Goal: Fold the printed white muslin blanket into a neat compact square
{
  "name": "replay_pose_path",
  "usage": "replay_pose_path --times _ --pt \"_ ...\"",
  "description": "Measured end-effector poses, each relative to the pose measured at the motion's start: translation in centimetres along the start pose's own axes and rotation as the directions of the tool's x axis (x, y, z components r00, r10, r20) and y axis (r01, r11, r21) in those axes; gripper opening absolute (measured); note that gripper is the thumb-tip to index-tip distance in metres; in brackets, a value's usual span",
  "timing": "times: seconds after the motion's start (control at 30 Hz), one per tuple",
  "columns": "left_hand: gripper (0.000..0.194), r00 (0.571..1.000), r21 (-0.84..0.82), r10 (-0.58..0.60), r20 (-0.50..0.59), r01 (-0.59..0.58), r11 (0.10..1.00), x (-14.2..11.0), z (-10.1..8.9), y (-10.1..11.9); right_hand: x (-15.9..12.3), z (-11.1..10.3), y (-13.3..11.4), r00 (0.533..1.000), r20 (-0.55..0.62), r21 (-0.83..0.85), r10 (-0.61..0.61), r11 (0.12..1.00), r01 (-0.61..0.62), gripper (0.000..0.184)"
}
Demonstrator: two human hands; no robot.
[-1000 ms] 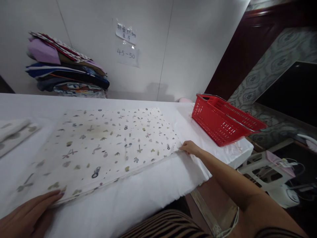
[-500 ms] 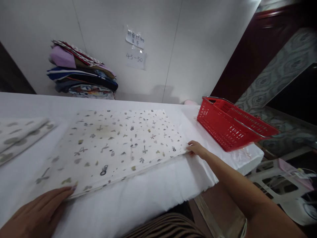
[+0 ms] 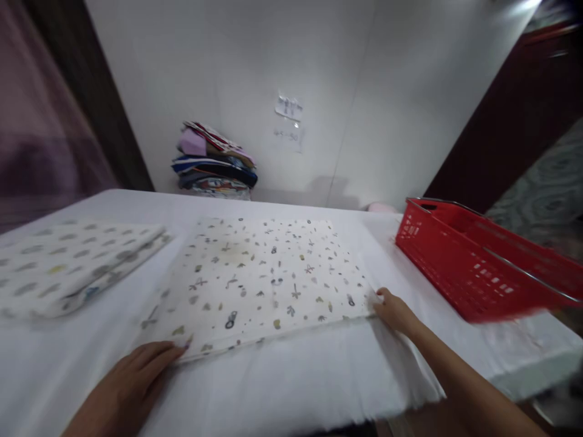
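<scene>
A folded white cloth with small printed motifs (image 3: pixel 264 279) lies flat on the white-covered table (image 3: pixel 291 388). My left hand (image 3: pixel 132 382) rests at its near left corner, fingers stretched flat with the tips at the cloth's edge. My right hand (image 3: pixel 394 311) is at the near right corner, fingers curled on the edge of the cloth. The picture is somewhat blurred.
A second folded patterned cloth (image 3: pixel 68 267) lies at the left. A red plastic basket (image 3: pixel 478 261) stands at the right end of the table. A stack of folded colourful fabrics (image 3: pixel 214 161) sits against the back wall, with paper notes (image 3: pixel 288 121) taped beside it.
The view has swung left and pulled back, bringing the second folded cloth into sight. Both hands stay at the same corners of the patterned cloth.
</scene>
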State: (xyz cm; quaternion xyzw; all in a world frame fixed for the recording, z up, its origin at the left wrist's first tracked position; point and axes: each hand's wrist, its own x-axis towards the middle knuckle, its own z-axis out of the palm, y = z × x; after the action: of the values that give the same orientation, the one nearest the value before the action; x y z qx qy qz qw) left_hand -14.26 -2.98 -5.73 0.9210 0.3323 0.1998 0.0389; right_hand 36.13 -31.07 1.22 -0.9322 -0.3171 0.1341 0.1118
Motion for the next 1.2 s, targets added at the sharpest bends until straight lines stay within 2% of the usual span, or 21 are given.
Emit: replay_pose_path --times 0.07,0.1,0.2,0.27,0.3,0.37,0.43,0.53,0.63,0.8,0.87,0.93,1.03,1.1,1.13,1.2 --pt "0.031 0.999 -0.058 -0.023 -0.022 0.022 0.998 0.1 -1.1 0.3 0.2 0.5 0.0 0.995 -0.054 -0.165 -0.089 0.983 0.079 0.045" --pt "0.031 0.998 -0.074 -0.05 -0.028 0.048 0.996 0.4 -1.7 0.5 0.3 0.7 -0.3 0.98 -0.095 -0.211 -0.172 0.966 0.15 0.047" --pt "0.033 0.992 -0.073 -0.122 -0.02 0.12 0.99 2.2 -3.3 1.0 1.0 1.6 -2.7 0.877 -0.158 -0.22 -0.454 0.882 0.417 0.047" --pt "0.039 0.992 -0.027 -0.128 0.014 0.128 0.991 4.0 -3.7 1.4 1.7 2.2 -4.7 0.807 -0.141 -0.169 -0.574 0.817 0.552 0.048" --pt "0.042 0.992 0.012 -0.119 0.037 0.118 0.993 4.9 -3.7 1.5 2.2 2.6 -5.5 0.788 -0.12 -0.146 -0.604 0.795 0.588 0.05" --pt "0.052 0.988 0.104 -0.118 0.096 0.108 0.989 6.2 -3.2 1.5 3.3 3.4 -6.2 0.785 -0.066 -0.118 -0.616 0.786 0.606 0.054" --pt "0.057 0.974 0.16 -0.157 0.163 0.131 0.978 6.5 -2.6 1.0 4.6 4.5 -5.7 0.805 -0.021 -0.113 -0.593 0.801 0.588 0.058" --pt "0.058 0.946 0.157 -0.208 0.249 0.172 0.972 6.0 -2.1 0.4 6.0 5.9 -4.1 0.811 -0.03 -0.132 -0.584 0.807 0.576 0.058" --pt "0.058 0.936 0.148 -0.239 0.259 0.206 0.967 6.6 -2.3 0.7 6.6 6.8 -3.2 0.809 -0.041 -0.169 -0.587 0.802 0.573 0.059" --pt "0.064 0.967 0.137 -0.15 0.206 0.123 0.983 12.1 -1.8 1.5 6.7 7.3 -3.0 0.814 -0.013 -0.214 -0.581 0.796 0.565 0.063" --pt "0.07 0.957 0.131 -0.189 0.221 0.163 0.978 14.4 -1.2 0.9 7.0 7.6 -2.6 0.81 -0.016 -0.225 -0.587 0.791 0.569 0.063" --pt "0.074 0.926 0.117 -0.26 0.273 0.237 0.965 15.9 -0.7 -0.1 7.5 8.2 -2.0 0.802 -0.03 -0.235 -0.597 0.784 0.575 0.062" --pt "0.071 0.894 0.095 -0.304 0.33 0.289 0.953 17.3 -0.5 -1.2 8.2 9.0 -0.9 0.779 -0.068 -0.232 -0.624 0.769 0.596 0.059" --pt "0.066 0.907 0.106 -0.301 0.294 0.282 0.954 18.6 -0.5 -1.5 8.5 9.4 -0.2 0.751 -0.095 -0.221 -0.653 0.75 0.624 0.056" --pt "0.064 0.92 0.119 -0.293 0.259 0.271 0.955 19.6 -0.5 -1.5 8.6 9.6 0.2 0.726 -0.102 -0.216 -0.68 0.728 0.651 0.055" --pt "0.062 0.942 0.148 -0.275 0.192 0.249 0.957 22.0 0.1 -1.7 8.8 9.8 0.8 0.644 -0.112 -0.206 -0.757 0.651 0.73 0.049"
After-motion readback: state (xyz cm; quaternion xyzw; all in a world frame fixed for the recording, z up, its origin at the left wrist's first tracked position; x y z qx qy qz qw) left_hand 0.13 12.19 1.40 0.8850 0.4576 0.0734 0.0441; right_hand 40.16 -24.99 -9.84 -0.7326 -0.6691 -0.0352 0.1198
